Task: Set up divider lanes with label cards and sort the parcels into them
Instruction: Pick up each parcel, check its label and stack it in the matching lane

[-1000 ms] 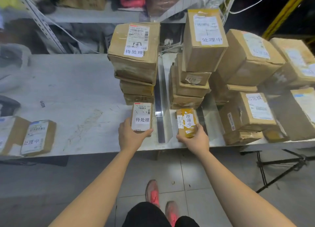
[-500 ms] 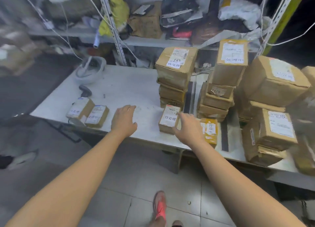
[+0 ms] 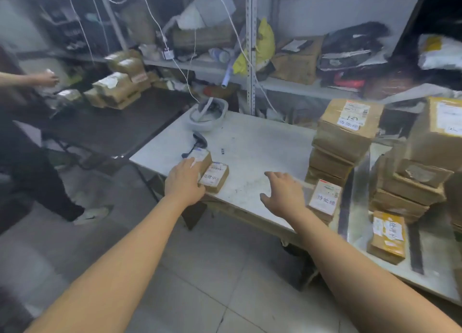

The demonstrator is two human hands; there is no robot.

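Note:
Two small cardboard parcels lie side by side at the white table's (image 3: 250, 142) left front corner. My left hand (image 3: 183, 184) rests on the left parcel (image 3: 203, 157), fingers spread over it, beside the right parcel (image 3: 215, 176) with a handwritten label card. My right hand (image 3: 282, 195) hovers open over the bare table top, holding nothing. To its right a small labelled parcel (image 3: 325, 199) lies in front of a tall parcel stack (image 3: 345, 137). A dark divider strip (image 3: 346, 202) separates that lane from further stacks (image 3: 420, 162) and a yellow-taped parcel (image 3: 387, 235).
A white helmet (image 3: 207, 115) and a black handheld scanner (image 3: 198, 142) lie at the table's back left. A dark table (image 3: 112, 127) to the left carries more parcels, with another person (image 3: 30, 142) standing beside it. Cluttered metal shelving (image 3: 252, 57) runs behind.
Both hands let go of the two small parcels by the divider and swung left. My left hand now lies on the corner parcel; the view turned left.

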